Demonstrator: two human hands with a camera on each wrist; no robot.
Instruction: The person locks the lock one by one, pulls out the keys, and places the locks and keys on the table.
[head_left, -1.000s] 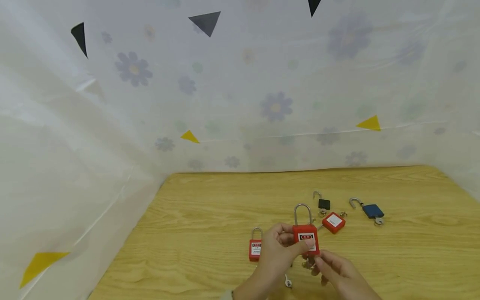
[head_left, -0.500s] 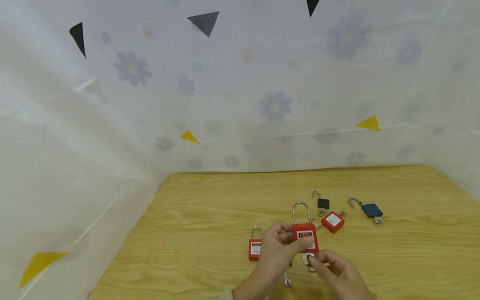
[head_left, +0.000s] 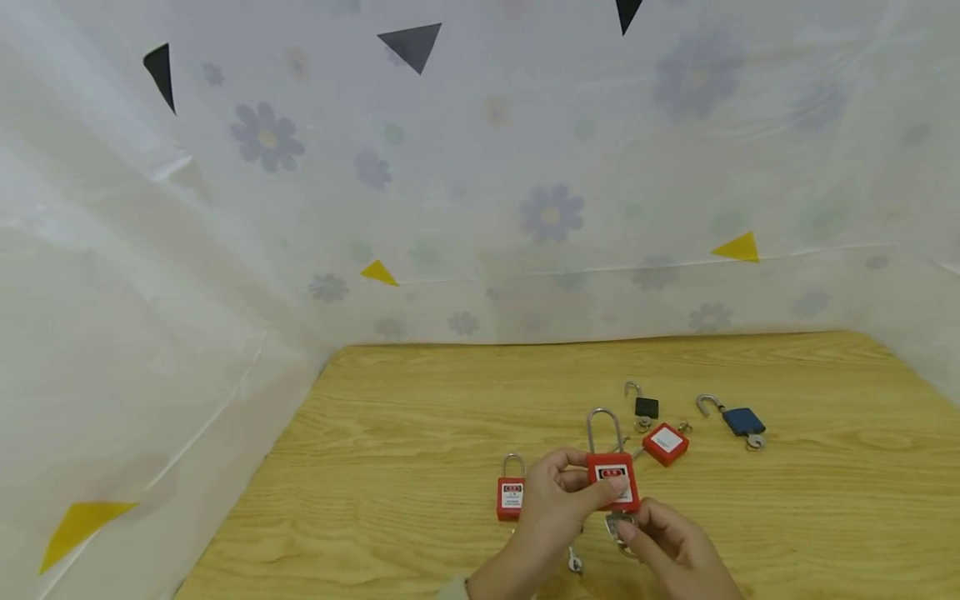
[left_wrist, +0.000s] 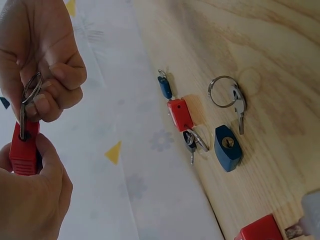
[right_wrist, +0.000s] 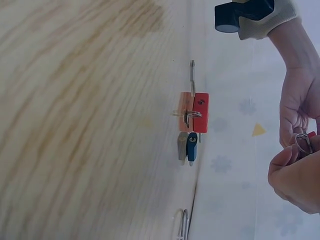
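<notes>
My left hand [head_left: 551, 504] grips a red padlock [head_left: 612, 467] by its body, thumb across the white label, and the steel shackle points up. At its underside my right hand [head_left: 678, 550] pinches a key [head_left: 617, 525] with a ring hanging from it. In the left wrist view the key [left_wrist: 22, 122] stands at the keyhole in the lock's base; how deep it sits I cannot tell. The key ring [left_wrist: 32, 87] lies against the right hand's curled fingers. Left of the hands a second red padlock [head_left: 511, 498] lies partly covered by the left hand.
Beyond the hands lie another red padlock [head_left: 666, 444], a small black padlock [head_left: 647, 407] and a blue padlock [head_left: 744, 421], the last two with swung-out shackles. A loose key [head_left: 575, 560] is near the left wrist. A dark blue padlock [left_wrist: 227, 148] shows in the left wrist view.
My right thumb and fingers have shifted around the key; its head, hidden in part a second ago, turned face-on and now looks tilted. The left hand and red padlock have barely moved.
</notes>
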